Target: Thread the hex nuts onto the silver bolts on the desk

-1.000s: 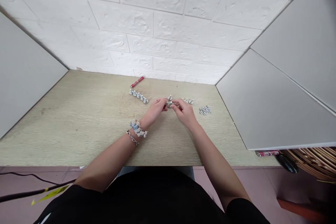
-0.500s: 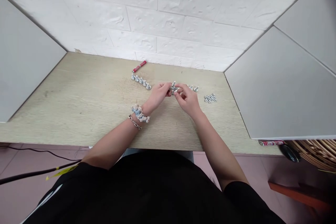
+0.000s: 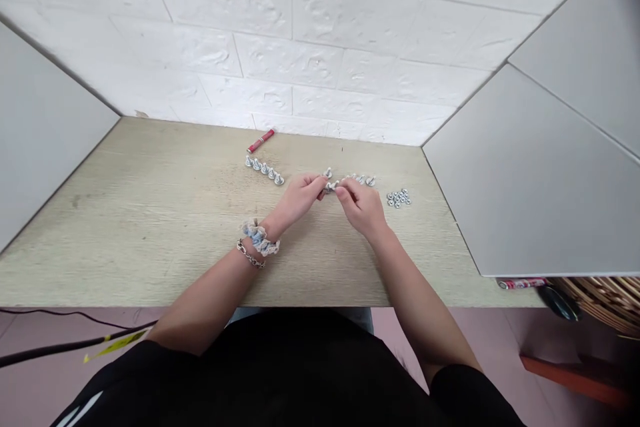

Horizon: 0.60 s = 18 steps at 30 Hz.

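Observation:
Over the middle of the table, my left hand [image 3: 303, 196] is closed, pinching a small silver bolt [image 3: 332, 186] between thumb and fingers. Against the bolt's other end press the thumb and fingers of my right hand [image 3: 361, 205], also closed. Fingers hide parts of the bolt, and I cannot tell whether a nut is on it. Just beyond my fingertips another bolt [image 3: 328, 173] stands head down. More bolts [image 3: 370, 181] stand behind my right hand, partly covered by it. To the right lies a cluster of several silver nuts [image 3: 399, 198].
A slanting row of several bolts with washers or nuts [image 3: 265, 169] stands left of my hands. Behind it a red marker [image 3: 261, 141] lies near the white brick wall [image 3: 320, 33]. Grey panels [image 3: 500, 180] bound the wooden table [image 3: 165, 233] on both sides.
My right hand's fingers have curled in closer around the bolt, and the hands sit slightly nearer to me. The bolt standing behind them shows more clearly. The view has tilted up a little.

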Each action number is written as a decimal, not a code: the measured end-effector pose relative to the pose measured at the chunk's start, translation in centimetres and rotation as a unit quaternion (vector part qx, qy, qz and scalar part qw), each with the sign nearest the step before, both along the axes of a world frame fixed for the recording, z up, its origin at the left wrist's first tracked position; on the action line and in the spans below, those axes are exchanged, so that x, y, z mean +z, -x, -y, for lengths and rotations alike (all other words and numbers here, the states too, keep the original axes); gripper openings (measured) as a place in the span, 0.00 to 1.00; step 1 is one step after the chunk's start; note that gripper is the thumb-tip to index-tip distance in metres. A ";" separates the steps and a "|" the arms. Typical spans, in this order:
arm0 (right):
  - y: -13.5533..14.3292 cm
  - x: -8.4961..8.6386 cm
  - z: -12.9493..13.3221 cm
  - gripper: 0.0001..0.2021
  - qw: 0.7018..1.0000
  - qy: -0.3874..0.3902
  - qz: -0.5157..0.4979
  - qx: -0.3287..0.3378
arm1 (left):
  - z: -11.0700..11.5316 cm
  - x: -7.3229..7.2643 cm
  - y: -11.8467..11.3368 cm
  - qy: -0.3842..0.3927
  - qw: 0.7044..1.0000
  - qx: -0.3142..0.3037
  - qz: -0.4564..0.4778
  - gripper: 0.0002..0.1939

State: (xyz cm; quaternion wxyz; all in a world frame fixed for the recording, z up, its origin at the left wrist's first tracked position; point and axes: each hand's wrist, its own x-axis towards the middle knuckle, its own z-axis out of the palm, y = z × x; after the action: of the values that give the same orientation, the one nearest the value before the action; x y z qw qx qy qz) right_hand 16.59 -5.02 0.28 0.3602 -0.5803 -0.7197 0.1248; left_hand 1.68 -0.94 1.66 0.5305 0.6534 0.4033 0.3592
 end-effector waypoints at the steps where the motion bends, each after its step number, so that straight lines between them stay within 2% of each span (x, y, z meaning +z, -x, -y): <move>1: 0.1 0.0 0.0 0.13 1.000 -0.008 -0.003 0.003 | 0.0 0.1 0.0 -0.001 1.000 0.002 0.005 0.16; 8: 0.9 -0.5 0.0 0.10 0.996 -0.076 0.012 0.040 | 0.0 0.0 -0.2 0.020 0.999 0.000 0.043 0.16; 11: 0.9 -0.6 0.0 0.11 0.997 -0.070 0.013 0.039 | 0.1 -0.1 -0.3 0.031 0.998 0.000 0.048 0.16; 15: 0.5 -0.5 0.0 0.17 1.000 -0.018 -0.010 -0.009 | 0.2 0.0 -0.3 0.031 0.999 0.000 0.035 0.16; 18: 0.2 -0.3 0.1 0.20 0.998 -0.015 -0.058 -0.037 | 0.2 0.0 -0.3 0.040 0.998 0.005 0.038 0.16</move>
State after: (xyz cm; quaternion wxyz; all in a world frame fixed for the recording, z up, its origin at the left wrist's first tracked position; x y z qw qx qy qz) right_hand 16.36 -5.14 0.02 0.4144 -0.5930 -0.6772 0.1344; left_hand 2.00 -1.12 1.66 0.5691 0.6155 0.4002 0.3704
